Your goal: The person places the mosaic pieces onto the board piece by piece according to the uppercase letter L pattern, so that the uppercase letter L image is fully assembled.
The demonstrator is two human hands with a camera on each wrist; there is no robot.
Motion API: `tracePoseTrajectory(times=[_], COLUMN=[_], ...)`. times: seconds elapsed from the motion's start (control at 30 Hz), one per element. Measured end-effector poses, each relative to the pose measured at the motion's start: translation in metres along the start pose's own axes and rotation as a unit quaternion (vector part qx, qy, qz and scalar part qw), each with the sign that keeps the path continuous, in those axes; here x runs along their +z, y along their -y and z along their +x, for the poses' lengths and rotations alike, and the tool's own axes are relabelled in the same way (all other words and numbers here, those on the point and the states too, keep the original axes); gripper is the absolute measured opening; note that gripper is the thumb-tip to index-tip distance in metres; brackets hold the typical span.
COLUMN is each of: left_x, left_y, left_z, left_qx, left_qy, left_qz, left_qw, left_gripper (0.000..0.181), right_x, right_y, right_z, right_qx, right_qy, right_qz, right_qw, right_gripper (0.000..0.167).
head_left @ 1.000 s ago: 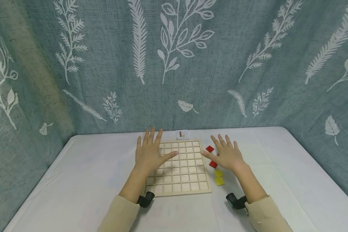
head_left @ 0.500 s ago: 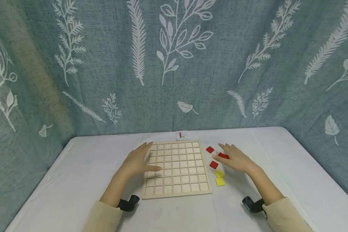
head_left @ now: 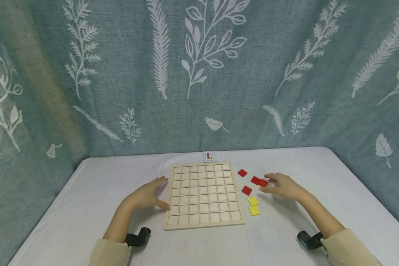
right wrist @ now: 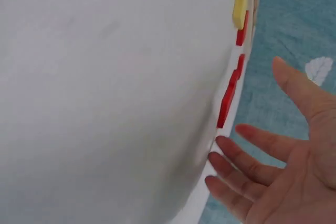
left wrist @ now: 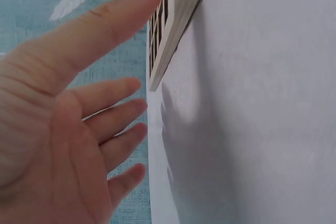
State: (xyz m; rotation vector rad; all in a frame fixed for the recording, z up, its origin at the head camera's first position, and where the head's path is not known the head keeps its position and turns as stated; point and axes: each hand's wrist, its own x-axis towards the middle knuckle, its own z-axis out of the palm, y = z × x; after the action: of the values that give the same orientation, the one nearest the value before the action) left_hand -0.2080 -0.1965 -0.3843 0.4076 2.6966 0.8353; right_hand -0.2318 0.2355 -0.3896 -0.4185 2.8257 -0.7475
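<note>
A wooden grid board (head_left: 203,195) lay flat in the middle of the white tabletop (head_left: 70,221), its small square compartments bare and its left and right edges leaning slightly. The person's left hand (head_left: 146,194) was at the left edge of the board, holding nothing, with its fingers loosely extended and the thumb well apart from them; the thumb tip appeared right at the board's edge, though whether it touched could not be told. The right hand (head_left: 280,186) was on the other side, past the tiles, likewise holding nothing, its fingers relaxed and parted, the thumb away from the index finger. Its fingertips were near the rightmost red tile (head_left: 264,183), and the right wrist view showed the thumb and fingers spread, with no tile between them. That red tile met a second red tile (head_left: 255,180) on its left. Another red tile (head_left: 242,173) lay by itself farther back, near the board's right edge, and one more red tile (head_left: 246,190) lay nearer the person. Two yellow tiles (head_left: 254,210) followed in front of it, close together, beside the board. Behind the board lay a small card (head_left: 210,156) printed with a grid and coloured marks. A blue-green curtain (head_left: 232,129) with white leaf patterns hung behind the tabletop.
</note>
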Motion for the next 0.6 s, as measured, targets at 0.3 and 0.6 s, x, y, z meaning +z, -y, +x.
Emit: tracePoseTrajectory(times=[0.3, 0.6], left_x=[0.0021, 0.0011], left_y=[0.0073, 0.0102], left_z=[-0.0082, 0.0004], left_qx=[0.003, 0.018], left_qy=[0.018, 0.035], left_qz=[-0.016, -0.035], left_qw=[0.9997, 0.9986], left_gripper=[0.09, 0.09], right_x=[0.0014, -0.002], right_y=[-0.0008, -0.0011], right_z=[-0.002, 0.0054], right_qx=[0.006, 0.001], right_qy=[0.009, -0.007], right_qz=[0.029, 0.002], right_qw=[0.9995, 1.0], right_gripper=[0.058, 0.048])
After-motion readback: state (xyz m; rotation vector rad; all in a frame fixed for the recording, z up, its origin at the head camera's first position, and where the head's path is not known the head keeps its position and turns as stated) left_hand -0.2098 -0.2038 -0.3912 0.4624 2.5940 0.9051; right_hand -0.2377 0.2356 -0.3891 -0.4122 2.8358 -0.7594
